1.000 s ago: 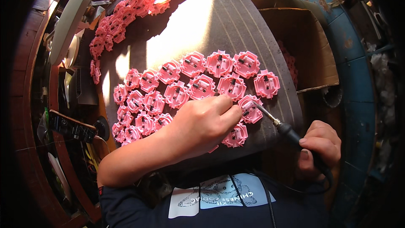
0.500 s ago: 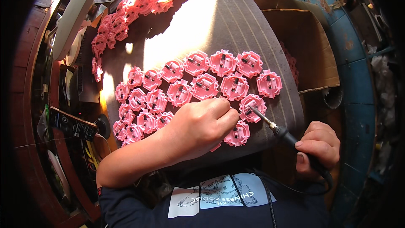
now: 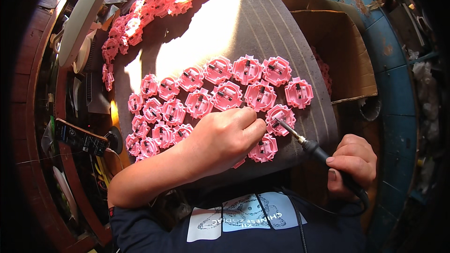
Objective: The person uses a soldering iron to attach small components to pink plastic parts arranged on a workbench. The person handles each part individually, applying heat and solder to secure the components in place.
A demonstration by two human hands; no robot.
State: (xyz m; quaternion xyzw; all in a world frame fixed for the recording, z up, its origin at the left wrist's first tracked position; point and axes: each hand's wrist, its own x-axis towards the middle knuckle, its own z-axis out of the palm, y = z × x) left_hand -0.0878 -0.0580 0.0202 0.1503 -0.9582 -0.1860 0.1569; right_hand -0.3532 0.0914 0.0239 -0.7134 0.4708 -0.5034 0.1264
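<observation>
My right hand (image 3: 355,163) grips a soldering iron (image 3: 318,152) by its dark handle. The iron's metal tip rests at the middle of a round pink plastic housing (image 3: 280,120) with notched edges. My left hand (image 3: 229,133) is closed in a pinch just left of that housing, its fingertips turned away, so what they hold is hidden. Below the iron's tip lies another pink housing (image 3: 263,148), close to my left fingers. Several more such housings sit in loose rows around my left hand, with small black and metal parts inside, like this one (image 3: 227,95).
The housings lie on a dark striped board (image 3: 309,70). A heap of pink housings (image 3: 159,1) lines its far left edge. An open cardboard box (image 3: 349,56) with pink pieces inside stands to the right. A phone (image 3: 81,137) is propped at the left. The iron's cord (image 3: 347,214) loops near my body.
Both hands stay nearly in place. My right hand and the iron have shifted very slightly left. Patches of sunlight on the far left of the board have changed shape.
</observation>
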